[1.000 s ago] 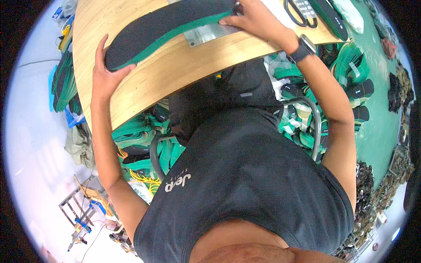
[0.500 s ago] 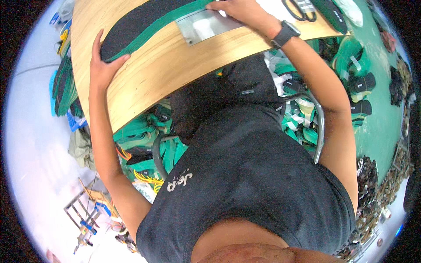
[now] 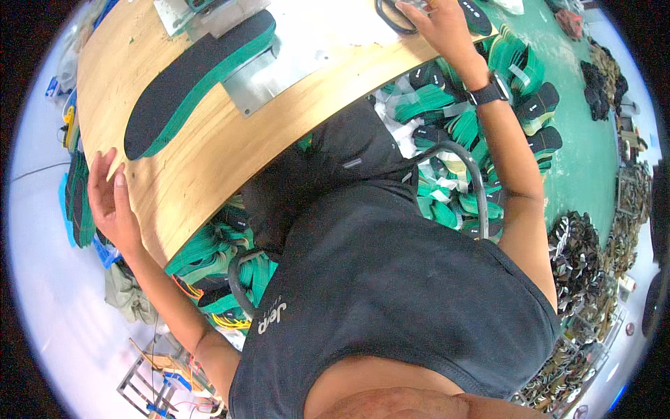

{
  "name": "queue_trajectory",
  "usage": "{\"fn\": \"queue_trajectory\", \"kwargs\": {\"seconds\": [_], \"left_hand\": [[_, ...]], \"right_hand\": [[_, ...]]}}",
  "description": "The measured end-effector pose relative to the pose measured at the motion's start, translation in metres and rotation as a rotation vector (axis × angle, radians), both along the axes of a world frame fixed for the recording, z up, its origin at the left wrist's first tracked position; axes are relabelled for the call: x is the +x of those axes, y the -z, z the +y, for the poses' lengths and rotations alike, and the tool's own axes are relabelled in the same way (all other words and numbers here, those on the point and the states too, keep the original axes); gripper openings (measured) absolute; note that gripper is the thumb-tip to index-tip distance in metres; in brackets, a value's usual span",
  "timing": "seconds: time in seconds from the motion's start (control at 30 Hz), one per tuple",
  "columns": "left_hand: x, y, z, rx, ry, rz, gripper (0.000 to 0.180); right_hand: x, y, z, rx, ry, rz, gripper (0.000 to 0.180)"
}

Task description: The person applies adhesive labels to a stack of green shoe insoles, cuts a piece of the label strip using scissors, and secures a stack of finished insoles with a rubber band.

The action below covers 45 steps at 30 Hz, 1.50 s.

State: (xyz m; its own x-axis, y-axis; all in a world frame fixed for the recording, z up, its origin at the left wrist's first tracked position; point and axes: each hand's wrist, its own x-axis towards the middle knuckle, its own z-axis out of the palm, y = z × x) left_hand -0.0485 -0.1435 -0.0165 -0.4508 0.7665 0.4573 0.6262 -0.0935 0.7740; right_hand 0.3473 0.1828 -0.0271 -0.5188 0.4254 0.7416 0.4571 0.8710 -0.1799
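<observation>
A stack of insoles (image 3: 188,84), black on top with green layered edges, lies flat on the wooden table (image 3: 202,181). My left hand (image 3: 115,202) is off the stack's near-left end, at the table's left edge. Its fingers are apart and nothing is in them. Farther right, my right hand (image 3: 443,31) is at the black-handled scissors (image 3: 393,19), its thumb and fingers curled on the handle. The scissors' blades cannot be made out. Beside the insole stack is a shiny metal plate (image 3: 262,80) on the tabletop.
Metal parts of a device (image 3: 202,5) stand at the table's far edge. Another black insole (image 3: 477,15) lies at the right end. Many green and black insole bundles (image 3: 460,133) are piled below the table, around the chair's metal armrest (image 3: 481,188). More bundles (image 3: 82,202) hang beyond the left edge.
My left hand has let go of the insole stack and drawn back to the table edge. My right hand has left the stack's far end and moved right to the scissors. The view has shifted.
</observation>
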Motion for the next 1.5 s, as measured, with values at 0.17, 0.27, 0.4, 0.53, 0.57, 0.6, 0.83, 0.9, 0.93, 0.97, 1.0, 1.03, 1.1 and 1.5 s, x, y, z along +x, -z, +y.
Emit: {"fn": "queue_trajectory", "kwargs": {"seconds": [0.17,0.27,0.4,0.53,0.57,0.6,0.83,0.9,0.93,0.97,1.0,1.03,1.1,1.5], "left_hand": [[0.043,0.006,0.04,-0.02,0.163,-0.116,0.024],[0.076,0.009,0.067,-0.039,0.181,-0.244,0.021],[0.109,0.012,0.099,-0.092,0.31,-0.278,0.021],[0.145,0.013,0.119,-0.157,0.4,-0.43,0.019],[0.151,0.012,0.123,-0.17,0.425,-0.497,0.018],[0.157,0.015,0.128,-0.166,0.474,-0.488,0.021],[0.191,0.026,0.154,-0.207,0.535,-0.587,0.032],[0.2,0.024,0.149,-0.161,0.445,-0.695,0.023],[0.201,0.028,0.151,-0.158,0.431,-0.694,0.021],[0.202,0.032,0.15,-0.154,0.417,-0.692,0.019],[0.204,0.03,0.145,-0.12,0.381,-0.795,0.014],[0.201,0.031,0.142,-0.131,0.372,-0.851,0.014],[0.192,0.032,0.131,-0.16,0.342,-0.949,0.014],[0.174,0.037,0.119,-0.116,0.366,-0.853,0.02]], "right_hand": [[-0.002,0.002,0.013,-0.052,0.453,-0.168,0.027],[-0.011,0.004,0.015,-0.061,0.527,-0.187,0.026],[-0.01,0.011,0.028,-0.053,0.566,-0.233,0.019],[-0.007,0.013,0.036,-0.083,0.516,-0.218,0.013],[-0.006,0.015,0.038,-0.146,0.474,-0.17,0.014],[-0.006,0.013,0.037,-0.206,0.43,-0.121,0.015],[-0.017,-0.024,-0.071,-1.115,-0.276,0.343,0.017],[-0.025,-0.021,-0.105,-1.265,-0.384,0.341,0.018],[-0.027,-0.019,-0.115,-1.298,-0.398,0.309,0.02],[-0.026,-0.014,-0.121,-1.332,-0.412,0.276,0.021],[-0.023,-0.005,-0.115,-1.2,-0.319,0.198,0.024],[-0.02,0.006,-0.101,-0.927,-0.212,0.253,0.027],[-0.01,0.016,-0.051,-0.51,-0.014,0.144,0.03],[-0.01,-0.037,0.021,-0.804,0.288,-0.37,0.026]]}}
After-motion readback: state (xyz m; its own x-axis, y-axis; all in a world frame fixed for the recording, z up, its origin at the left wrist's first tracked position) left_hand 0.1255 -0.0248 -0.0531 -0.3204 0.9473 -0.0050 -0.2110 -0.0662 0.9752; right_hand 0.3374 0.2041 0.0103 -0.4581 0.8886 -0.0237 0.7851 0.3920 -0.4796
